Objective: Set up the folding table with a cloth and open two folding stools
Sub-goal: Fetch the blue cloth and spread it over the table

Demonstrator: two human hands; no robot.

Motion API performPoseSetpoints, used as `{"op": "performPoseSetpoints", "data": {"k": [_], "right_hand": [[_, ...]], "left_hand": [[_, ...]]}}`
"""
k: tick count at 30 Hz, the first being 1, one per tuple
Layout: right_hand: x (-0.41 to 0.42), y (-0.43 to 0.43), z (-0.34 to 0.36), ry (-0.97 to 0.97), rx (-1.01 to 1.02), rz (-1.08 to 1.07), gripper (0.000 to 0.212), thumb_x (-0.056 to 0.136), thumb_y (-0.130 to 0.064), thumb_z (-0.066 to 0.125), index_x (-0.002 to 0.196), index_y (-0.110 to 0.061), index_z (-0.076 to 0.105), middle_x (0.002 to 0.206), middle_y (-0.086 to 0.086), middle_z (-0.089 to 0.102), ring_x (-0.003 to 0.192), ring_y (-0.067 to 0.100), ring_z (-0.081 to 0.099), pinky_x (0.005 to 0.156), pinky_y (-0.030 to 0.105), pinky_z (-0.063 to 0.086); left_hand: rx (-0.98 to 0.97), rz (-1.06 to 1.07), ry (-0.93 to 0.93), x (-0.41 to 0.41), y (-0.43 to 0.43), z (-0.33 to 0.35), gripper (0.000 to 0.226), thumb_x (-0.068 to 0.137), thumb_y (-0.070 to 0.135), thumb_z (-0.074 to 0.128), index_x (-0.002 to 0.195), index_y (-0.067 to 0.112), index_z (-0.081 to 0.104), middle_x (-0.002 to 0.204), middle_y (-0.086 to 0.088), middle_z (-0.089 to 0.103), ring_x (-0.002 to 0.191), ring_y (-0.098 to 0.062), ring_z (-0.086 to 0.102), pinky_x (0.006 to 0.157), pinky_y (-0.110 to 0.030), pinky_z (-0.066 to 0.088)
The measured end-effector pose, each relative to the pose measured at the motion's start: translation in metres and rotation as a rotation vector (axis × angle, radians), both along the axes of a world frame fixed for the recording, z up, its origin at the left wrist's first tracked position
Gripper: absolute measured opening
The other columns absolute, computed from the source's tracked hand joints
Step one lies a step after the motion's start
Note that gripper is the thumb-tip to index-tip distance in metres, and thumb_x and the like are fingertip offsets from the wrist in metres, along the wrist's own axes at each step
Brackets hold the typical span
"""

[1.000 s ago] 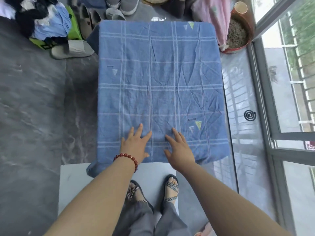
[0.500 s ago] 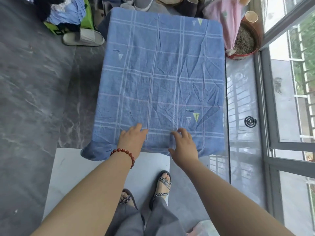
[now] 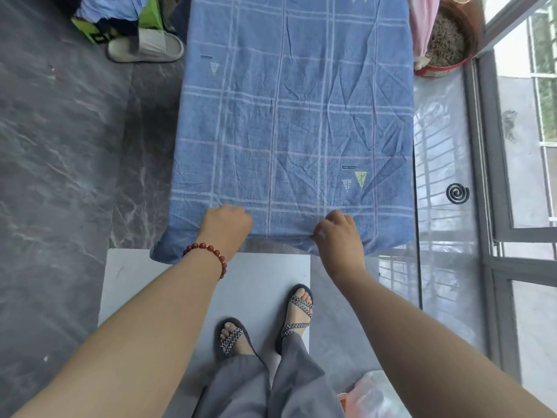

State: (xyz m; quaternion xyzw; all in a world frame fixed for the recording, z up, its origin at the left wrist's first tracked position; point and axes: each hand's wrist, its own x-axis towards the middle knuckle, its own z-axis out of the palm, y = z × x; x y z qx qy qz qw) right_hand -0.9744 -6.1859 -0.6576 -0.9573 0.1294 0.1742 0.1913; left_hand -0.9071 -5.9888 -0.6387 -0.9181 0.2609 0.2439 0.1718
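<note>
A blue checked cloth [image 3: 295, 116] covers the whole folding table, its edges hanging over the sides. My left hand [image 3: 226, 226], with a red bead bracelet at the wrist, grips the cloth at the near edge, fingers curled under. My right hand [image 3: 339, 236] pinches the cloth's near hem a little to the right. The table itself is hidden under the cloth. No folding stool is in view.
A pale grey mat [image 3: 144, 285] lies under my sandalled feet. A white slipper [image 3: 144, 49] and a green bag of clothes [image 3: 117, 16] sit back left. A red pot [image 3: 446, 43] and pink cloth [image 3: 422, 22] stand back right by the window frame [image 3: 488, 176]. A mosquito coil [image 3: 457, 193] lies on the floor.
Both hands slid back from lying flat on the tabletop to the near edge and curled onto the cloth's hem. The camera tilted down and closer.
</note>
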Motion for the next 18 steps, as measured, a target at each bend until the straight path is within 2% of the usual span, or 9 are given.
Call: {"op": "performPoseSetpoints", "data": {"k": [2, 5, 8, 11, 14, 18], "right_hand": [[-0.001, -0.004, 0.003, 0.010, 0.019, -0.010, 0.019, 0.090, -0.024, 0.060, 0.094, -0.007, 0.068, 0.103, 0.006, 0.053, 0.103, 0.025, 0.045, 0.075, 0.039, 0.046], [-0.003, -0.016, 0.006, 0.021, 0.030, -0.063, 0.021, 0.090, -0.025, 0.059, 0.093, -0.005, 0.067, 0.101, 0.007, 0.055, 0.103, 0.026, 0.047, 0.076, 0.038, 0.045], [-0.008, -0.025, 0.008, 0.008, 0.093, -0.130, 0.015, 0.090, -0.022, 0.061, 0.091, -0.009, 0.068, 0.099, 0.005, 0.057, 0.100, 0.025, 0.051, 0.074, 0.032, 0.041], [-0.010, -0.029, 0.011, 0.001, 0.161, -0.113, 0.016, 0.089, -0.025, 0.063, 0.097, -0.012, 0.067, 0.103, 0.002, 0.059, 0.099, 0.021, 0.053, 0.078, 0.031, 0.043], [-0.012, -0.035, 0.014, -0.050, 0.173, -0.158, 0.021, 0.090, -0.023, 0.061, 0.107, -0.011, 0.064, 0.108, 0.004, 0.061, 0.101, 0.022, 0.056, 0.080, 0.030, 0.043], [-0.015, -0.051, 0.019, -0.046, 0.178, -0.281, 0.021, 0.092, -0.017, 0.056, 0.112, -0.011, 0.061, 0.111, 0.003, 0.060, 0.103, 0.020, 0.056, 0.077, 0.027, 0.040]], "left_hand": [[-0.040, -0.001, -0.078, -0.001, 0.000, 0.008, 0.020, 0.077, 0.004, 0.067, 0.090, 0.018, 0.063, 0.089, 0.003, 0.062, 0.083, -0.017, 0.063, 0.066, -0.027, 0.044], [-0.062, -0.011, 0.019, -0.003, -0.006, 0.006, 0.026, 0.085, -0.003, 0.054, 0.105, 0.013, 0.054, 0.104, -0.001, 0.056, 0.096, -0.020, 0.058, 0.071, -0.030, 0.043], [-0.037, 0.000, 0.020, -0.003, -0.018, 0.005, 0.030, 0.086, -0.002, 0.050, 0.113, 0.011, 0.051, 0.113, -0.003, 0.054, 0.105, -0.022, 0.054, 0.081, -0.033, 0.044], [0.000, 0.099, 0.057, -0.005, -0.023, 0.006, 0.035, 0.086, 0.001, 0.051, 0.119, 0.011, 0.049, 0.120, -0.005, 0.051, 0.113, -0.023, 0.050, 0.091, -0.035, 0.040], [0.027, 0.132, 0.081, -0.006, -0.025, 0.012, 0.041, 0.082, 0.007, 0.058, 0.120, 0.014, 0.046, 0.120, -0.004, 0.049, 0.112, -0.022, 0.050, 0.089, -0.034, 0.040], [-0.019, 0.100, 0.105, -0.003, -0.045, 0.018, 0.038, 0.083, 0.012, 0.055, 0.120, 0.016, 0.044, 0.118, -0.003, 0.049, 0.109, -0.022, 0.051, 0.088, -0.035, 0.041]]}}
